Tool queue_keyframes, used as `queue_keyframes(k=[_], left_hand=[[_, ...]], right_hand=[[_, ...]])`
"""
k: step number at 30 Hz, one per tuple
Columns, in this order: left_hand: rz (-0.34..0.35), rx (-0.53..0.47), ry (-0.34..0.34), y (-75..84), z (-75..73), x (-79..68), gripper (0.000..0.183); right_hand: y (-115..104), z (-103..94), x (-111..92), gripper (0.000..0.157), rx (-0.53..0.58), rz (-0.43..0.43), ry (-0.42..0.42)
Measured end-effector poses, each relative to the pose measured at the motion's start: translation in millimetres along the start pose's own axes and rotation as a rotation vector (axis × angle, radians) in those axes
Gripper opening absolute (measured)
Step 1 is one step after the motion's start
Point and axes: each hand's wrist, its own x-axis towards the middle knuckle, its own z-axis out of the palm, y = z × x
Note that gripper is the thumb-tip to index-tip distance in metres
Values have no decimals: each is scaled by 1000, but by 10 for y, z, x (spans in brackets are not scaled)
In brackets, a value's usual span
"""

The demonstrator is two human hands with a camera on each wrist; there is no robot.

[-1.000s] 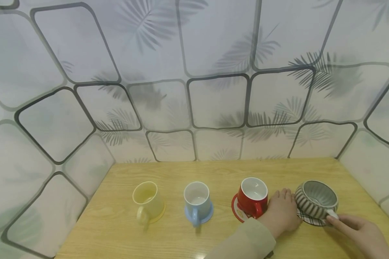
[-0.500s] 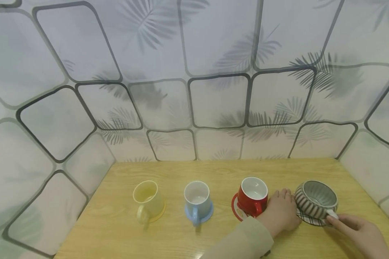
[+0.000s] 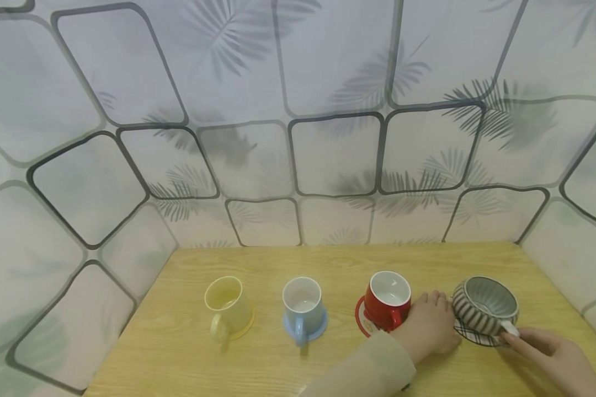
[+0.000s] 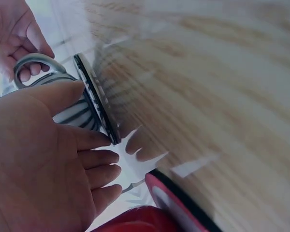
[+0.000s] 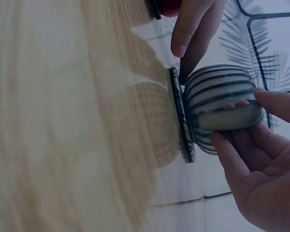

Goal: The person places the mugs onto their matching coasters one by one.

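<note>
A grey-and-white striped cup (image 3: 469, 313) sits tilted on a round plaid coaster (image 3: 483, 338) at the right of the table. My right hand (image 3: 556, 353) holds the cup's handle (image 5: 229, 118), with the thumb and fingers around it in the right wrist view. Between that cup and a red mug (image 3: 384, 314) lies my left hand (image 3: 429, 325), its fingers stretched forward. In the left wrist view, its index fingertip meets the edge of the plaid coaster (image 4: 99, 104). The red mug stands on a red-rimmed coaster (image 3: 361, 322), close beside the left hand.
Farther left on the wooden table (image 3: 258, 369) are a light blue mug (image 3: 308, 317) on a blue coaster (image 3: 287, 330) and a yellow mug (image 3: 235, 314) on a yellow coaster (image 3: 248, 329). A patterned curtain (image 3: 333, 154) rises behind the table and at its sides.
</note>
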Motion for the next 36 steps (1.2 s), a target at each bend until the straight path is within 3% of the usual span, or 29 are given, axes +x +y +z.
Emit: queue_keyframes(k=[17,28,36], left_hand=[[64,22,-21,-57,-57,-106,70],[96,45,8,-105,-43,-220,70],[113,44,37,-182,7,-325,68]], right_hand=[[-8,-2,-40,68,-60,-44,17],[77,-4,-39,59,-90,-138,108],[65,-60,-58,57,-42,-116,110]])
